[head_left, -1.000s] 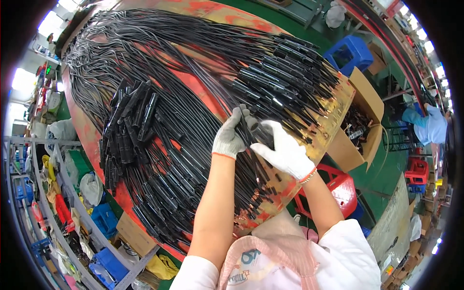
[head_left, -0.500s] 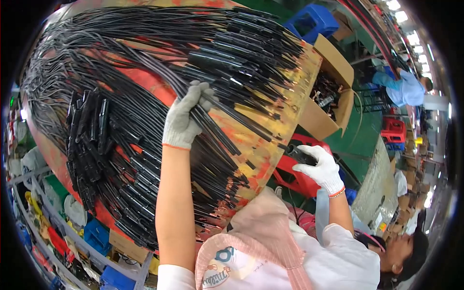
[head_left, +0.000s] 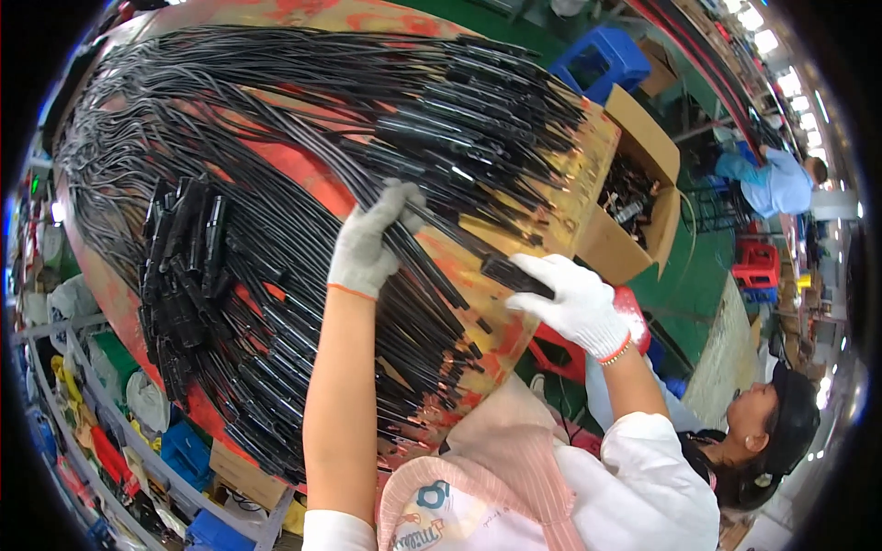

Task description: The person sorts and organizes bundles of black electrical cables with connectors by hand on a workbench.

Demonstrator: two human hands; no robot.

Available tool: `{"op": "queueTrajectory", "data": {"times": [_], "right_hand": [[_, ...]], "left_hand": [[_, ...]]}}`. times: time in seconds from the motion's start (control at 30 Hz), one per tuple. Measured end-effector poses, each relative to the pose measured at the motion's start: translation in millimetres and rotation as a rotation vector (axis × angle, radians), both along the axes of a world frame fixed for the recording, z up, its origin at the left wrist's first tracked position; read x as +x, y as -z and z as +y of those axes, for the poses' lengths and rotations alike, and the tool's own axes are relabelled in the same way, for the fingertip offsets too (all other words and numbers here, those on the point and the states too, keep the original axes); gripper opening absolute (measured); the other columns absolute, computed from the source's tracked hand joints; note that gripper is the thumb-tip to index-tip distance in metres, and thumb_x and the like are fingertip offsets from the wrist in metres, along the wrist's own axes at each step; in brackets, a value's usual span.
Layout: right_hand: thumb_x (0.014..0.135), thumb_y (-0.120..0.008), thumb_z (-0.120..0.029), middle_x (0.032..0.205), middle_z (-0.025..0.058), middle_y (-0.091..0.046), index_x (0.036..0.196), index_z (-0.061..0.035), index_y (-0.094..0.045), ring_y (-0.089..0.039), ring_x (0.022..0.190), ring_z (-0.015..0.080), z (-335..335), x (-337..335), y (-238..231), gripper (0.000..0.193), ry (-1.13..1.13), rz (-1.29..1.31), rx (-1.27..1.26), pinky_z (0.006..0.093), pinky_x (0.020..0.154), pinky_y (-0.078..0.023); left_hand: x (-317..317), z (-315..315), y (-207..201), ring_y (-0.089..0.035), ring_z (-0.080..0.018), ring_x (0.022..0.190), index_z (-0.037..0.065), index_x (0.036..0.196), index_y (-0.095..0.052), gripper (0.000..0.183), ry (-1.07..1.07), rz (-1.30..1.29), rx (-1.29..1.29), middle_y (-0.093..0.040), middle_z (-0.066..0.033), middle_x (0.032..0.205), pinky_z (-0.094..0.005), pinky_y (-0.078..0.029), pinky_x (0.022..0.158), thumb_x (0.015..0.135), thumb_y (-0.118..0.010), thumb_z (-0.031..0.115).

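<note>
My left hand (head_left: 372, 241), in a white knit glove, is closed around a small bunch of black cables (head_left: 322, 151) over the table. Their free ends point toward the lower right. Gloved as well, my right hand (head_left: 574, 308) grips a short black plastic sleeve (head_left: 514, 275) between thumb and fingers. One cable from the bunch runs up to this sleeve; whether its end is inside is hard to tell. Rows of black cables with glossy black sleeves (head_left: 459, 138) lie beyond my left hand. More sleeved cables (head_left: 266, 376) and a pile of black plastic parts (head_left: 188, 257) lie to the left.
The worn red and yellow table (head_left: 588, 197) has its edge near my right hand. Beyond it stand an open cardboard box (head_left: 657, 197) of small parts, a blue stool (head_left: 602, 60) and a red stool (head_left: 560, 354). A co-worker (head_left: 753, 432) is close at the right, another person (head_left: 776, 184) farther off.
My right hand has moved left from beyond the table edge, bringing the black sleeve to the end of one held cable. My left hand keeps its grip. The view has shifted slightly.
</note>
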State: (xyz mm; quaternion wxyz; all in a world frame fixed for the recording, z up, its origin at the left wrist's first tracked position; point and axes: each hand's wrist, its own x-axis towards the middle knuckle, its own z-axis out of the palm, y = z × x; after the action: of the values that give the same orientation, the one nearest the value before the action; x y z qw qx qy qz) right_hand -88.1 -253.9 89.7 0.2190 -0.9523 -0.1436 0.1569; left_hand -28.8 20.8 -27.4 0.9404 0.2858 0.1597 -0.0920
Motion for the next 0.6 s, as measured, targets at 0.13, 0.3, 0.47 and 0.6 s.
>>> {"op": "queueTrajectory", "data": {"times": [0.13,0.3,0.47,0.6], "right_hand": [[0.085,-0.075,-0.046,0.117,0.0142,-0.071,0.128,-0.0062,-0.066,-0.069,0.105,0.0259,46.2,44.3,6.4,0.059,-0.024,0.15,0.272,0.0329,0.09,-0.053],[0.095,-0.055,-0.053,0.109,0.0211,-0.068,0.129,-0.0103,-0.061,-0.066,0.104,0.0397,90.3,84.9,40.4,0.055,-0.131,0.098,0.22,0.045,0.09,-0.052],[0.093,-0.063,-0.044,0.112,0.0164,-0.064,0.133,-0.0175,-0.056,-0.067,0.097,0.0395,92.6,113.8,30.7,0.049,-0.133,-0.122,-0.095,0.0499,0.083,-0.054],[0.091,-0.068,-0.039,0.106,0.0146,-0.063,0.127,-0.0184,-0.057,-0.068,0.091,0.0375,126.4,159.4,48.9,0.043,-0.27,-0.31,-0.256,0.052,0.076,-0.055]], "left_hand": [[-5.2,5.3,-16.3,-0.068,-0.0224,0.094,0.005,0.11,-0.059,0.02,0.016,-0.006,0.008,-0.069,-0.0132,0.106,-0.0357,-0.06,0.082,0.094,-0.07,0.009],[2.7,5.9,-13.1,-0.067,-0.0184,0.094,0.007,0.115,-0.063,0.02,-0.079,0.067,0.112,-0.069,-0.0091,0.109,-0.0329,-0.057,0.085,0.096,-0.069,0.011],[-15.4,12.7,-7.7,-0.061,-0.0164,0.081,0.002,0.12,-0.058,0.029,-0.125,0.019,0.015,-0.066,-0.0077,0.102,-0.0308,-0.053,0.071,0.096,-0.068,0.014],[-35.8,16.8,-14.1,-0.058,-0.0173,0.077,-0.002,0.126,-0.049,0.036,-0.125,0.156,0.014,-0.063,-0.0138,0.099,-0.0279,-0.05,0.065,0.097,-0.066,0.01]]}}
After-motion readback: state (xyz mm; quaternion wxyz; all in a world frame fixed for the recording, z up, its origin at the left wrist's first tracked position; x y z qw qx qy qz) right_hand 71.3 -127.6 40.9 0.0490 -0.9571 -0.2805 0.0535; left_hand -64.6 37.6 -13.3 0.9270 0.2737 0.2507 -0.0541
